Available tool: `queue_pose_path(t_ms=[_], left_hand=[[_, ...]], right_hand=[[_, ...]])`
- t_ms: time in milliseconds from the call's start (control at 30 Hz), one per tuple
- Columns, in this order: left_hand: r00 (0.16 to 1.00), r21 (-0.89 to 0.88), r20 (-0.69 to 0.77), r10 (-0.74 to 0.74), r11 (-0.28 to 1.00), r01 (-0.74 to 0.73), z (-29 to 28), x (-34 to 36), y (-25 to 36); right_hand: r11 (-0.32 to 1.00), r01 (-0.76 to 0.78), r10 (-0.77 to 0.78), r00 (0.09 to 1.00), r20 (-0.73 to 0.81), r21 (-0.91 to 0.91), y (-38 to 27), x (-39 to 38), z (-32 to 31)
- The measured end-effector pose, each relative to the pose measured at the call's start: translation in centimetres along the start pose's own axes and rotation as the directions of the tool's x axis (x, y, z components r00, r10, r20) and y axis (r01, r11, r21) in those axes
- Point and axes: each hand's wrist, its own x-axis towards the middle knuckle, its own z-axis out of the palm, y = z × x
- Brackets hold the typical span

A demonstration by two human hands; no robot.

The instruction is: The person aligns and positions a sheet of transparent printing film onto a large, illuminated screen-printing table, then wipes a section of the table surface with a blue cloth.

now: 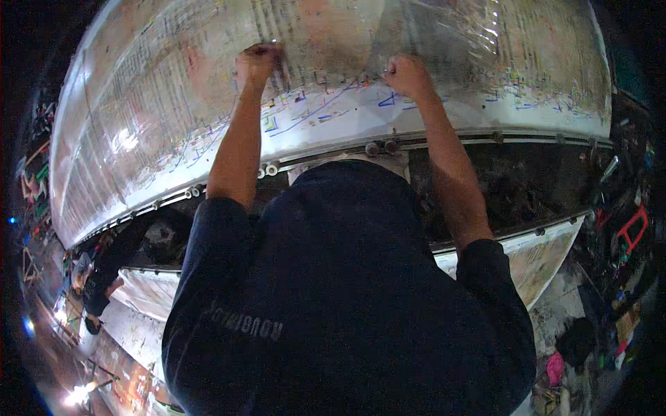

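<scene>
A large, worn, pale work surface [326, 35] with a curved outline in this view carries many scratches and coloured marks and a white band along its near edge. My left hand [254, 64] is closed over it, round or against something dark and blurred that I cannot make out. My right hand [409, 75] is closed in a fist on or just above the same surface, farther right; I cannot tell what is in it. Round metal fittings [380, 148] line the near edge, close to my body.
A second pale panel [513, 256] lies lower, behind a dark gap. At the left a person in dark clothing [104, 284] is beside it, near bright lights [80, 394]. At the right are a red frame [631, 229], a pink object [553, 369] and assorted clutter.
</scene>
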Motion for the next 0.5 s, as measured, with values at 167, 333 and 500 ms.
queue_pose_path(t_ms=[167, 333, 500], left_hand=[[0.996, -0.012, -0.065, 0.064, 0.998, -0.065, -0.4, 1.1, -2.1], [0.988, 0.068, -0.094, 0.119, 0.991, -0.112, 0.5, 0.5, -1.3], [0.993, 0.121, -0.084, 0.077, 0.990, -0.067, 0.2, -0.7, -0.3]], right_hand=[[0.993, -0.024, 0.022, 1.000, 0.015, 0.118, -0.4, 0.6, 0.3], [0.984, 0.007, 0.004, 0.998, -0.057, 0.180, 0.6, 0.5, 0.5], [0.989, 0.012, 0.001, 0.996, -0.086, 0.149, 0.8, 0.0, 0.5]])
